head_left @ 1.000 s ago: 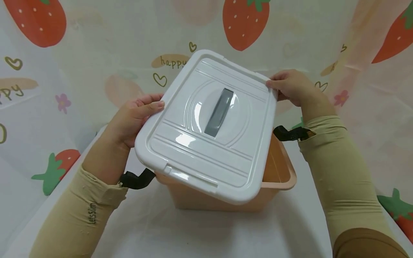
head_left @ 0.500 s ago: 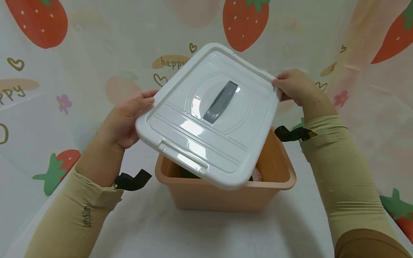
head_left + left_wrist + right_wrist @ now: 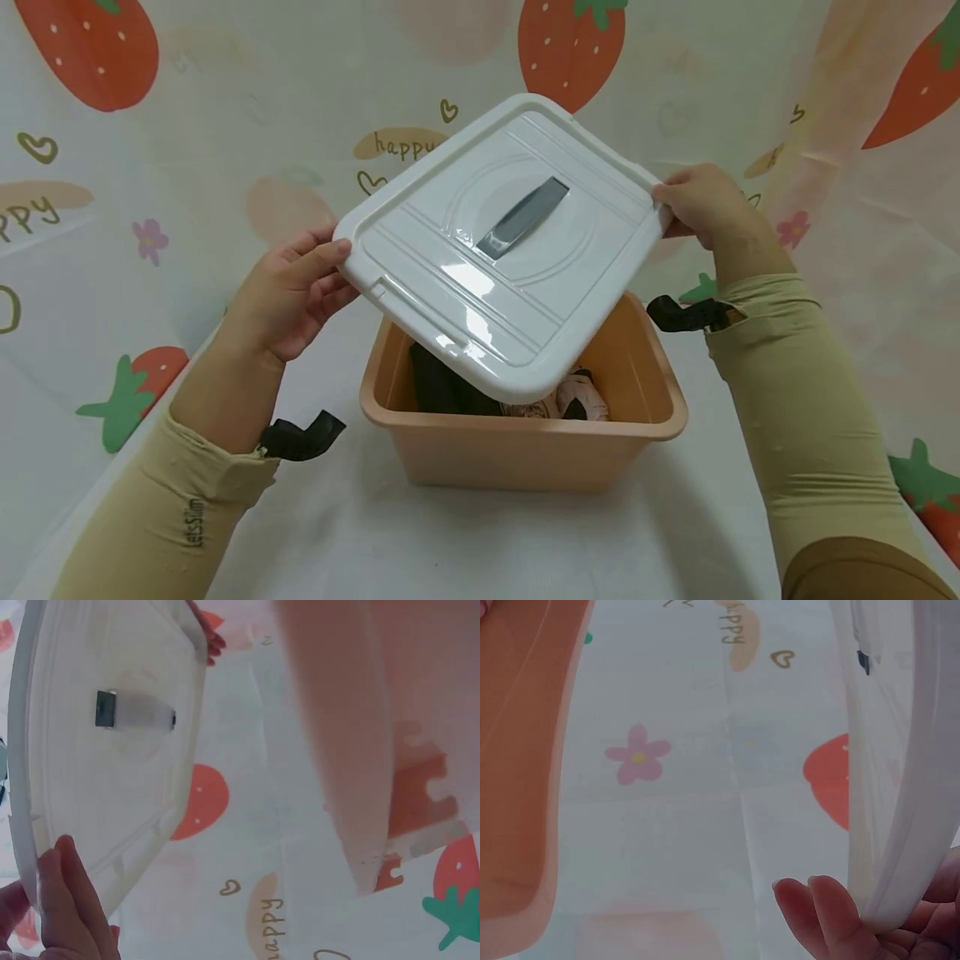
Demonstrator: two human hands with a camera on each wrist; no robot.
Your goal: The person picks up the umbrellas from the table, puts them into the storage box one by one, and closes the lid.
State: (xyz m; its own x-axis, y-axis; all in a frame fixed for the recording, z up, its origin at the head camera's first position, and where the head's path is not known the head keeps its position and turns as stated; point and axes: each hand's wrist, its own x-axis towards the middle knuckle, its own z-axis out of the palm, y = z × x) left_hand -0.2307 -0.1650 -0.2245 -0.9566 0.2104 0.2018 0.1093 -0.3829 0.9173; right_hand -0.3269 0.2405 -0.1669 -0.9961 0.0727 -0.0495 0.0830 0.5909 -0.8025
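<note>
A white plastic lid [image 3: 450, 217] with a grey handle [image 3: 525, 218] hangs tilted above an orange storage bin [image 3: 517, 454]. My left hand [image 3: 296, 287] pinches its left corner, thumb on top and fingers beneath. At the right corner my right hand [image 3: 705, 204] grips the rim the same way. The lid's underside [image 3: 112, 772] faces the left wrist camera, with the fingers on its edge. Inside the bin lie a dark folded cloth [image 3: 446, 383] and a pinkish patterned cloth item [image 3: 581, 396], both partly hidden by the lid.
The bin stands on a white-covered table [image 3: 480, 542]. Behind it hangs a pale backdrop [image 3: 210, 125] printed with strawberries, hearts and flowers. Black wrist mounts [image 3: 303, 437] stick out from both sleeves near the bin's sides.
The lid has risen and swung up and to the right, uncovering the bin's front rim and the cloth items inside. Both hands have kept hold of it.
</note>
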